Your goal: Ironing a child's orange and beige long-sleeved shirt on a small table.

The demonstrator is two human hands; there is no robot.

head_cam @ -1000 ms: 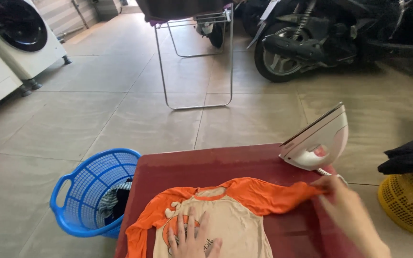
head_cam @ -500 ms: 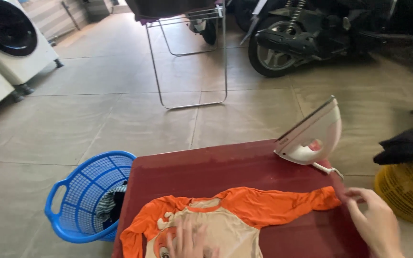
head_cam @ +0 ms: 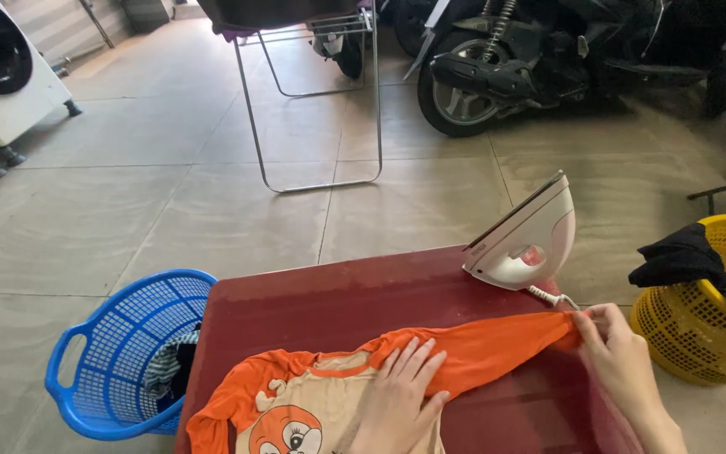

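Lying across the red bench (head_cam: pixel 338 294), the orange shirt (head_cam: pixel 430 357) runs its sleeve lengthwise toward the right. The right hand (head_cam: pixel 619 357) pinches the cuff; the left hand (head_cam: pixel 397 395) presses flat and open on the chest. A white iron (head_cam: pixel 527 240) stands beyond the cuff.

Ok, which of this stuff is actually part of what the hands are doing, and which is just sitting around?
In use:
- orange shirt, flat on the red table
- left hand pressing it down
- right hand pinching the sleeve end
- iron, upright on the table

Lying about:
- blue basket
- yellow basket
- drying rack
- motorbike
- washing machine
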